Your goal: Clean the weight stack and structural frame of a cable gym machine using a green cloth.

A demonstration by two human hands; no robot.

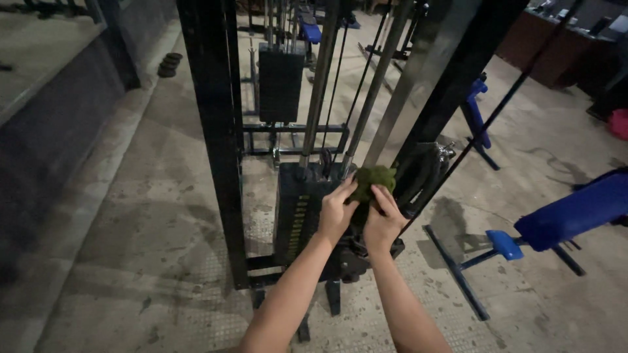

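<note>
Both my hands reach forward to a bunched green cloth (373, 180) held against the top of a black weight stack (297, 209) in a cable machine. My left hand (337, 212) grips the cloth's left edge with the fingers curled over it. My right hand (383, 219) pinches the cloth from below and to the right. The cloth sits at the foot of two shiny steel guide rods (317, 91) that rise out of the stack.
The machine's black upright posts (219, 131) stand left and right of the stack, with thin cables (497, 108) running diagonally. A blue padded bench part (575, 209) is at the right, a second weight stack (280, 82) behind, round plates (169, 64) on the concrete floor far left.
</note>
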